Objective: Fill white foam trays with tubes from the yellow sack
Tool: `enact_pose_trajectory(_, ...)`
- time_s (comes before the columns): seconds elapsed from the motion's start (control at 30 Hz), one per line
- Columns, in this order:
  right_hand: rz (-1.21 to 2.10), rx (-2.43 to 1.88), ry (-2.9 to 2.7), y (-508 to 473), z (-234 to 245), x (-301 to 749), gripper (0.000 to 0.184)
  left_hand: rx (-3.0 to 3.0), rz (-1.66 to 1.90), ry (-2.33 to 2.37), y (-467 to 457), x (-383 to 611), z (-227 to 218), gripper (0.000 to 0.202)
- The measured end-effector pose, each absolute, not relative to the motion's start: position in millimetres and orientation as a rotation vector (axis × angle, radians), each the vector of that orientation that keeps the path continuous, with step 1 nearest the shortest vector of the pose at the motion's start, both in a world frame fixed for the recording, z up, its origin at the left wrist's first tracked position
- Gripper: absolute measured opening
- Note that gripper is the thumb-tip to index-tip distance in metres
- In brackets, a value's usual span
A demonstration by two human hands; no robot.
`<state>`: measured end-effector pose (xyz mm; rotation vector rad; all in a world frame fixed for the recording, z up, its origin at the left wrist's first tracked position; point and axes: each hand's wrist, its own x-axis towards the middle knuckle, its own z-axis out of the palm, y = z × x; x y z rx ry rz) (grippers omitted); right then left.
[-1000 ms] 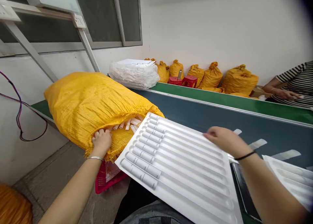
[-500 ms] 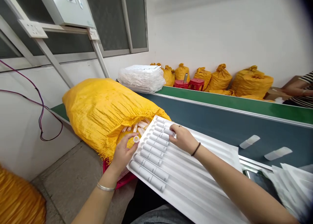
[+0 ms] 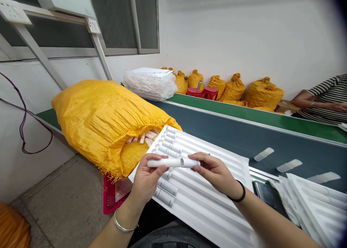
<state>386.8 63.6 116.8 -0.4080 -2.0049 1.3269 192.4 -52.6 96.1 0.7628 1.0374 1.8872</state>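
Both hands hold a long white tube (image 3: 173,163) level above a white grooved tray (image 3: 217,190). My left hand (image 3: 148,181) pinches the tube's longer left part. My right hand (image 3: 214,170) grips the short cap end on the right. Several white tubes (image 3: 169,150) lie in the tray's left grooves. A big yellow woven sack (image 3: 103,118) lies open beside the tray, with more white tubes (image 3: 143,136) showing in its mouth.
A dark conveyor belt (image 3: 244,136) with green rails runs behind the tray, carrying a few white pieces (image 3: 263,154). Stacked trays (image 3: 317,201) sit at right, a phone (image 3: 267,193) beside them. A person in a striped shirt (image 3: 325,99) sits opposite. Yellow sacks (image 3: 235,87) line the wall.
My left hand left the sack's mouth with a tube. My right hand came off the tray rows with a cap piece. Both hands now meet on one tube above the tray.
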Motion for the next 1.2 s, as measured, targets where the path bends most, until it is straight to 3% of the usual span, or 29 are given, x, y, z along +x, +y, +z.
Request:
enact_pose_trajectory(0.13, 0.966, -0.307, -2.179, 66.7, 129.8, 395.9, 0.035, 0.890, 1.803, 1.231, -56.9, 187.9, 94.1, 0.029)
enact_pose_trajectory(0.37, 0.824, -0.165, -2.395, 58.7, 140.0, 402.9, 0.034, 1.471, 1.210, 1.514, -70.1, 187.2, 109.3, 0.020)
enact_pose_trajectory(0.5, 0.935, -0.428, -2.375, 57.2, 134.3, 400.8, 0.026, 1.967, 1.329, 1.623, -71.7, 190.3, 108.4, 0.020)
enact_pose_trajectory(0.73, 1.467, -0.647, -2.171, 53.7, 132.7, 399.4, 0.033, 2.430, 1.406, 1.634, -69.6, 194.6, 106.8, 0.022)
enact_pose_trajectory(1.07, 1.477, -0.698, -2.202, 52.2, 133.0, 402.5, 0.032, 2.474, 1.383, 1.611, -62.2, 198.7, 107.5, 0.018)
enact_pose_trajectory(1.2, 1.203, -0.665, -2.253, 52.1, 132.6, 403.0, 0.027, 2.324, 1.288, 1.659, -57.9, 199.4, 113.6, 0.028)
